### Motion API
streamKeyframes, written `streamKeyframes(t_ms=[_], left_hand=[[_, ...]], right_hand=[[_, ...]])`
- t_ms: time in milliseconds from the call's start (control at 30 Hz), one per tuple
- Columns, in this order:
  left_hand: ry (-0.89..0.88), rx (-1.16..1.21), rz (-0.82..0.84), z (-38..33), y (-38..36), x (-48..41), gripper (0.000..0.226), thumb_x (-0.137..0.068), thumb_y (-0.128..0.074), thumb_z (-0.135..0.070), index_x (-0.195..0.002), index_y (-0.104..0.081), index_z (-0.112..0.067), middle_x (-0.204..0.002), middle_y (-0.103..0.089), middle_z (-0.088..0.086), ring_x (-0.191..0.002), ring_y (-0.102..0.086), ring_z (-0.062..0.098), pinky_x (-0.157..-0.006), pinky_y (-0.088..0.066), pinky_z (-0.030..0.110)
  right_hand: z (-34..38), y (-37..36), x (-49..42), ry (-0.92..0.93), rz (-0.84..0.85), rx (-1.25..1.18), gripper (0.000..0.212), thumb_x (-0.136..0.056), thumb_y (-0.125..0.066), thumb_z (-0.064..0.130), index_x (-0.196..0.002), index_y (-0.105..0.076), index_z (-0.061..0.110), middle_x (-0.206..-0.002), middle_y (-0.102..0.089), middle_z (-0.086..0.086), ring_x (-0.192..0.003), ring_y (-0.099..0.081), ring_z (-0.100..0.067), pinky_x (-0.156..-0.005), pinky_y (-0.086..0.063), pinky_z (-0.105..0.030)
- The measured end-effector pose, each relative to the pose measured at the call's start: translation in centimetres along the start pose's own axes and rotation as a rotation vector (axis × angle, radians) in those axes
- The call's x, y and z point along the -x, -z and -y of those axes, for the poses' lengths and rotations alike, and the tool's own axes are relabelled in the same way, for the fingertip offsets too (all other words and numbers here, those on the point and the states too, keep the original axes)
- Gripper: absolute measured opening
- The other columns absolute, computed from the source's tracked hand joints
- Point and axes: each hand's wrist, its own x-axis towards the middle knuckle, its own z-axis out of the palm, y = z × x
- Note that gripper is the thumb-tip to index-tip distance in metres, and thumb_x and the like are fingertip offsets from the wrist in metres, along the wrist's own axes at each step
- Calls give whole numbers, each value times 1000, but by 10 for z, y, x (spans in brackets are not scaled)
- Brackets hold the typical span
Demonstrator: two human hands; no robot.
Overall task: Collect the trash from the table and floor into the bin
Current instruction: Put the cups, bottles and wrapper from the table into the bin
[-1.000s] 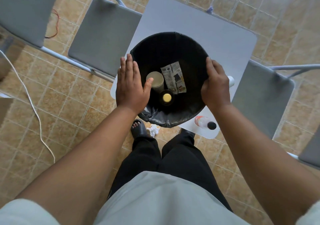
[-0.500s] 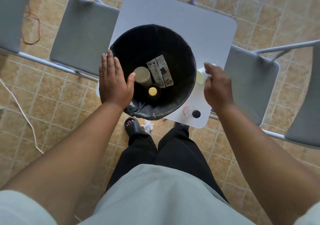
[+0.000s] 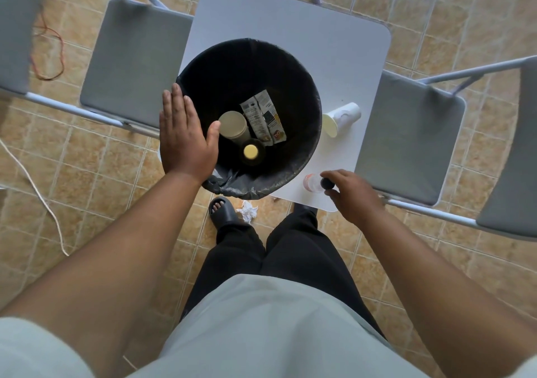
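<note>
Right hand [image 3: 353,194] was curled at the dark cap of the small bottle [image 3: 315,183] near the table [image 3: 284,23] edge; a firm grip could not be confirmed. Left hand [image 3: 184,136] lay flat and released on the bin [image 3: 315,110] rim. The bottle could be knocked to the floor.

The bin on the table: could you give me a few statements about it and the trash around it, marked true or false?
1. The bin holds a wrapper. True.
2. The left hand lifts a cup. False: it rests flat on the bin's rim.
3. A paper cup lies tipped over on the table. True.
4. The right hand is at the small bottle. True.
5. The crumpled paper is in the bin. False: it lies on the floor.
</note>
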Motion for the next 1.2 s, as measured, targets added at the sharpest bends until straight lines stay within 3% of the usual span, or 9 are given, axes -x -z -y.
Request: streamKeyframes(t_ms=[233, 267, 400, 467, 533, 600, 767, 1033, 1200], left_hand=[[-5, 1, -7, 0, -2, -1, 73, -101, -27, -50, -154, -18, -1, -165, -3, 14, -152, 1, 28, -123, -4, 40], [-5, -1, -6, 0, -2, -1, 73, -101, -27, -51, -154, -18, -1, -165, -3, 14, -152, 1, 28, -123, -5, 40], [-10, -1, -7, 0, -3, -1, 73, -101, -26, -51, -154, -18, -2, -165, -3, 14, -152, 1, 28, -123, -5, 40], [-8, 4, -13, 0, -2, -1, 73, -101, -26, -51, -154, -18, -2, -165, -3, 13, -153, 1, 28, -123, -5, 39], [-6, 9, -17, 1, -2, -2, 73, -101, -26, -52, -154, -18, -2, -165, -3, 13, -153, 1, 27, -123, -5, 39], [-5, 16, -16, 1, -1, -2, 73, -101, -26, -51, -154, -18, -2, -165, -3, 12, -153, 1, 27, -123, -4, 39], [-9, 29, -24, 1, -2, -1, 73, -101, -27, -51, -154, -18, -2, -165, -4, 13, -153, 0, 27, -123, -3, 38], [-6, 8, -22, 2, -2, -1, 74, -101, -24, -53, -155, -18, -3, -165, -4, 12, -153, 0, 28, -123, -4, 38], [-14, 15, -25, 3, -3, -2, 73, -101, -26, -52, -154, -19, -2, -165, -5, 13, -153, -1, 28, -124, -5, 38]], right_hand=[[5, 53, -16, 42, -572, -98, 32, -93, -62, 16, -122, -63, 5, -100, -67, -18, -79, -63, -33, -72, -50, -35], [9, 68, -19, 55, -665, -95, 31, -94, -59, 17, -123, -64, 5, -97, -66, -18, -78, -62, -32, -74, -50, -34], [40, 135, -24, 168, -982, -99, 30, -97, -58, 16, -123, -66, 2, -96, -67, -21, -83, -62, -24, -88, -34, -4], [63, 165, -22, 272, -1059, -197, 31, -99, -56, 21, -124, -62, 3, -100, -67, -18, -88, -66, -18, -88, -47, -13], [88, 185, -22, 390, -1050, -341, 31, -101, -54, 29, -121, -53, 5, -100, -65, -7, -91, -70, -22, -84, -57, -35], [110, 191, -27, 479, -1047, -413, 27, -101, -56, 29, -112, -46, 6, -96, -64, -3, -88, -71, -25, -77, -57, -43], [150, 147, -59, 401, -891, -448, 18, -94, -63, 19, -99, -57, 4, -90, -70, -9, -77, -70, -14, -68, -54, -21], [144, 61, -121, 145, -351, -221, 23, -96, -60, 30, -115, -60, 17, -104, -64, -4, -91, -61, -20, -73, -42, -25], [134, 54, -129, 158, -317, -117, 36, -96, -57, 22, -131, -59, 16, -119, -64, -10, -105, -61, -27, -86, -48, -31]])
